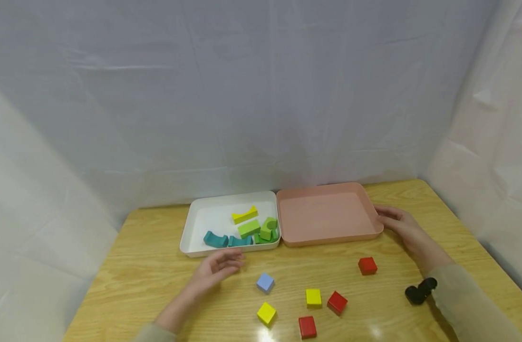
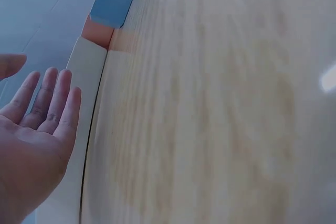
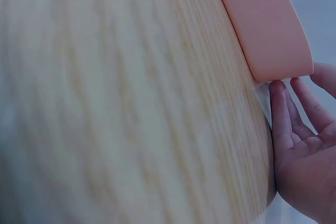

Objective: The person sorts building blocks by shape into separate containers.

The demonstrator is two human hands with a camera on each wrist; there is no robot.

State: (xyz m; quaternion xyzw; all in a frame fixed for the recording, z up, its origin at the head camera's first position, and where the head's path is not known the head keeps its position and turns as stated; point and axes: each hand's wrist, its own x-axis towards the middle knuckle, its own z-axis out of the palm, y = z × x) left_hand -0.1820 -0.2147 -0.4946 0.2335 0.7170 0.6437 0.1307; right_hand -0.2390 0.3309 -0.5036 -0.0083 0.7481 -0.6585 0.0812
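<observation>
At the right end of a pink tray is my right hand. In the right wrist view, its extended fingertips meet the pink tray's end wall. My left hand is by the front edge of a white tray, fingers loosely extended and nothing held. Its palm and spread fingers show in the left wrist view. Inside the white tray lie teal arch blocks, several green blocks and a yellow concave block. A blue block sits just right of my left hand.
Two yellow blocks and three red blocks lie scattered on the wooden table in front of the trays. A black object is at my right sleeve. White sheeting hangs behind and on both sides.
</observation>
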